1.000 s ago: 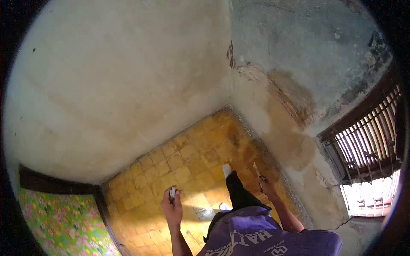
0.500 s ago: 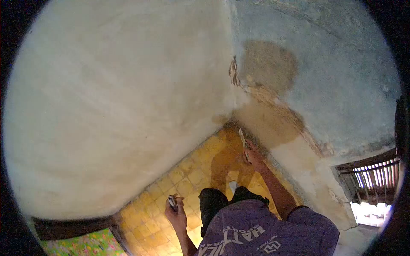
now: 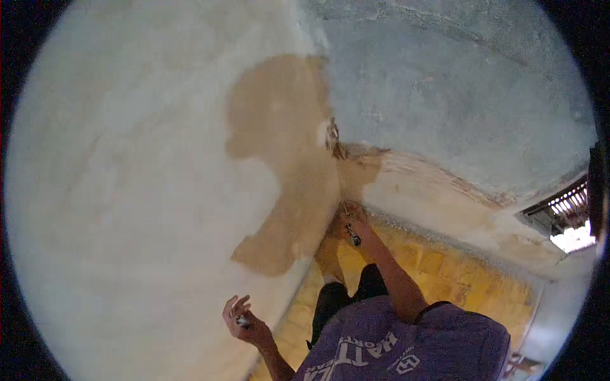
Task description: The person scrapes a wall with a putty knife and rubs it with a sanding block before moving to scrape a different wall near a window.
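Note:
My right hand [image 3: 362, 227] is closed around a narrow-bladed hand tool [image 3: 353, 236] with a dark handle end. It reaches low into the wall corner, with the blade end close to where the two walls meet the floor. Just above it is a patch of chipped plaster [image 3: 333, 136] on the corner edge. My left hand [image 3: 249, 324] is held out at the lower left in front of the pale wall [image 3: 127, 209]. A small dark and silvery object [image 3: 243, 321] sits in its palm under curled fingers, with some fingertips raised; its kind does not show.
A blue-grey wall [image 3: 445, 89] stands on the right, with a rough broken plaster edge [image 3: 438, 168] above its pale lower band. Yellow floor tiles [image 3: 445, 267] lie below. A slatted opening [image 3: 569, 203] lets in light at the far right. My shadow [image 3: 279, 114] falls across the corner.
The view has swung left toward the pale wall, and my shadow now falls mostly on it. My right hand with the tool has come closer to the corner. The left hand stays raised, holding its object.

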Motion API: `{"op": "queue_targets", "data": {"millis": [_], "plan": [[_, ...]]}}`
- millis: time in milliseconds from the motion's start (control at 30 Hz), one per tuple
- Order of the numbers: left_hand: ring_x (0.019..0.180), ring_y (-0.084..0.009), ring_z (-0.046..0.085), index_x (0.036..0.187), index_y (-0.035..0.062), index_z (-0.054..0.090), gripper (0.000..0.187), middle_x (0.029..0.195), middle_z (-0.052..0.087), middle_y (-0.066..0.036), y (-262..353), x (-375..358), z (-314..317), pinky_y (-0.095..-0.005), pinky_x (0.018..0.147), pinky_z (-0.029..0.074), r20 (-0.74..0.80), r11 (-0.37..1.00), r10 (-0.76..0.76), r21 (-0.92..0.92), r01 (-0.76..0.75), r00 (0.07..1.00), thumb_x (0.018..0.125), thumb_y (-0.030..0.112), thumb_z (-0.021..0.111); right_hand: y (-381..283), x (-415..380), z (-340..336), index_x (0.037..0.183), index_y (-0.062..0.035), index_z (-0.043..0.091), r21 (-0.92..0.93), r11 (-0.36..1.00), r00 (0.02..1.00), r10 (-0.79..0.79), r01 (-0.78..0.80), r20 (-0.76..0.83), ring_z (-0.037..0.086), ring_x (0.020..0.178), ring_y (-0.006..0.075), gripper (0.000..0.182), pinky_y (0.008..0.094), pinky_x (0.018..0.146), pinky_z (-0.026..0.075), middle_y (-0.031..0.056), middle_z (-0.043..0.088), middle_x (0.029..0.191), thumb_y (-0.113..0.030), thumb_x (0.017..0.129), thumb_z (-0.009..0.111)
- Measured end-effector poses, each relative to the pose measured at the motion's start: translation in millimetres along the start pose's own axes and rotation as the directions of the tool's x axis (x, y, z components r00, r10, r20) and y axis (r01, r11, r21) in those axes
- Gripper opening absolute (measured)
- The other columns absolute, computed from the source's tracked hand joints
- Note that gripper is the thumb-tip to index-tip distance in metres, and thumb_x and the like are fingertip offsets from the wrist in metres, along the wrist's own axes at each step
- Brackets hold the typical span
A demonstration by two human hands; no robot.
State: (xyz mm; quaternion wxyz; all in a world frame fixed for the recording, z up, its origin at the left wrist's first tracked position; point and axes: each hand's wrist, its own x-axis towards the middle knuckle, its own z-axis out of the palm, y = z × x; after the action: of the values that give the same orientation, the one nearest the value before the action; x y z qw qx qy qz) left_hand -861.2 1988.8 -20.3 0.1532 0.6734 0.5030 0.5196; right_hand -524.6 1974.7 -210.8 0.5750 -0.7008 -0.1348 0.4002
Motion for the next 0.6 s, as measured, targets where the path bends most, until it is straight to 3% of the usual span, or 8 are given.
{"op": "queue_targets", "data": {"millis": [100,200,233,333,367,467,500,600], "plan": [[0.094,-0.0269,0.063,0.081,-0.0026,0.065,0.03,0.109,0.06,-0.015,-12.4,54.0,19.2,-0.0348,0.075,0.054,0.052,0.953,0.297,0.052,-0.3,0.953,0.094,0.021,0.052,32.8,62.1,18.8,0.136,-0.0161,0.045,0.335,0.938,0.988,-0.126,0.09,0.088,0.056,0.076,0.0162,0.048,0.0307,0.06,0.049,0.0057,0.058,0.094,-0.026,0.091,0.06],[0.094,-0.0311,0.063,0.08,-0.0004,0.066,0.026,0.107,0.059,-0.017,-31.1,79.1,24.8,-0.0395,0.076,0.056,0.074,0.935,0.269,0.221,-0.278,0.96,0.092,0.019,0.053,8.8,88.2,40.7,0.141,-0.0148,0.04,0.545,0.838,0.996,-0.015,-0.034,0.085,0.055,0.07,0.0138,0.053,0.0286,0.056,0.046,0.0053,0.056,0.087,-0.028,0.092,0.059],[0.096,-0.0315,0.062,0.076,0.0007,0.067,0.024,0.103,0.061,-0.019,-33.6,83.8,34.6,-0.0404,0.077,0.057,-0.015,0.972,0.191,-0.137,-0.191,0.981,0.091,0.016,0.055,4.8,94.6,45.6,0.14,-0.0146,0.041,0.48,0.877,0.998,-0.042,0.016,0.044,0.055,0.069,0.0133,0.051,0.0293,0.056,0.046,0.0041,0.057,0.085,-0.029,0.094,0.057],[0.095,-0.031,0.063,0.071,0.001,0.067,0.024,0.1,0.062,-0.021,-36.1,108.5,43.9,-0.0411,0.075,0.057,-0.033,0.918,0.278,-0.284,-0.276,0.96,0.089,0.014,0.058,14.4,128.8,55.6,0.14,-0.0143,0.042,0.357,0.928,0.992,-0.124,0.111,0.014,0.054,0.066,0.0124,0.047,0.0314,0.054,0.046,0.0017,0.058,0.082,-0.03,0.097,0.053],[0.072,-0.0286,0.064,0.094,0.0027,0.063,0.012,0.095,0.063,-0.019,-41.1,120.2,45.1,-0.0415,0.068,0.056,0.004,0.882,0.399,-0.275,-0.382,0.917,0.089,0.012,0.057,47.4,166.8,58.7,0.141,-0.0144,0.041,0.389,0.913,0.987,-0.153,0.123,0.047,0.053,0.062,0.0125,0.048,0.032,0.051,0.046,0.0017,0.058,0.082,-0.029,0.097,0.053],[0.072,-0.0293,0.064,0.092,0.0033,0.065,0.016,0.096,0.064,-0.021,-51.8,134.7,56.0,-0.0436,0.069,0.056,0.065,0.766,0.632,0.098,-0.635,0.773,0.09,0.017,0.055,37.2,198.7,57.6,0.142,-0.0135,0.04,0.464,0.884,0.994,0.015,-0.064,0.11,0.052,0.056,0.013,0.051,0.0321,0.048,0.046,0.0018,0.056,0.08,-0.032,0.096,0.053],[0.074,-0.0298,0.065,0.083,0.0054,0.065,0.02,0.09,0.064,-0.019,-44.4,143.3,70.8,-0.0428,0.07,0.056,0.006,0.751,0.659,-0.062,-0.658,0.752,0.091,0.02,0.053,16.8,201.0,54.3,0.142,-0.013,0.04,0.481,0.862,0.986,0.109,-0.158,0.13,0.051,0.054,0.0133,0.052,0.0319,0.049,0.046,0.0019,0.055,0.079,-0.034,0.096,0.053],[0.076,-0.0319,0.065,0.08,0.0053,0.066,0.024,0.085,0.064,-0.018,-60.9,157.9,81.4,-0.0443,0.068,0.055,0.147,0.697,0.715,-0.078,-0.712,0.684,0.091,0.021,0.051,-9.2,215.7,61.4,0.133,-0.0126,0.047,0.44,0.892,0.988,-0.142,0.103,0.056,0.044,0.043,0.0136,0.044,0.0303,0.039,0.041,0.0039,0.051,0.077,-0.037,0.097,0.046]]}}
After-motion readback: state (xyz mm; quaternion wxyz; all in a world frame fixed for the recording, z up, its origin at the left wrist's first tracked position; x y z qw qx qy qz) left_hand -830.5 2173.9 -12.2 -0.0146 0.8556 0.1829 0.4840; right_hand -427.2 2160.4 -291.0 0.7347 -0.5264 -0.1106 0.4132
